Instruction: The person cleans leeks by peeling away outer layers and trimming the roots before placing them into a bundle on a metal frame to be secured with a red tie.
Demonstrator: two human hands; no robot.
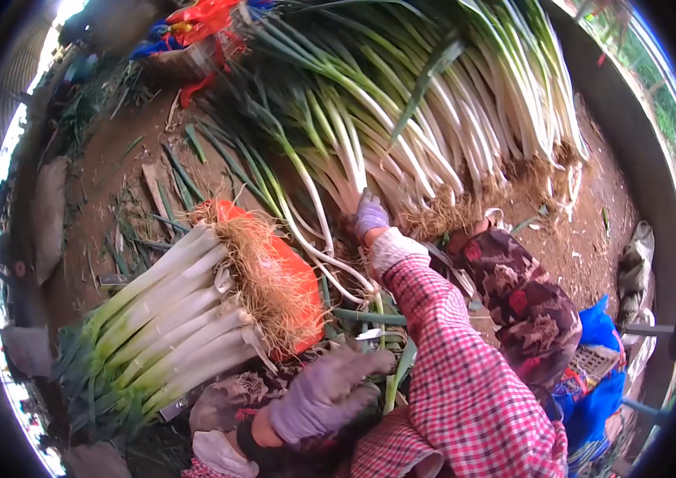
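The orange sheet (296,279) lies on the brown ground (127,171), and the other things sit around it. Up and to its right in the view, a broad row of long leeks (433,135) lies side by side, green leaves toward the top and stringy roots toward the bottom. On its left is a bunch of leeks (170,311), white stalks close together, with the pale brown roots spread partly over the sheet and the green ends pointing down and left. A few loose leeks (311,191) curve past its right side, their roots just beside it

The two hands are apart. The right hand (371,217), in a purple glove, is above and to the right of the sheet, its fingers at the white stalks near the left end of the row; how firmly they close cannot be told. The left hand (326,396), also in a purple glove, is just below the sheet, open, fingers pointing right, and seems to hold nothing. Farther right of the sheet are a patterned trouser leg (517,291) and, beyond it, a bright blue bag (599,325)
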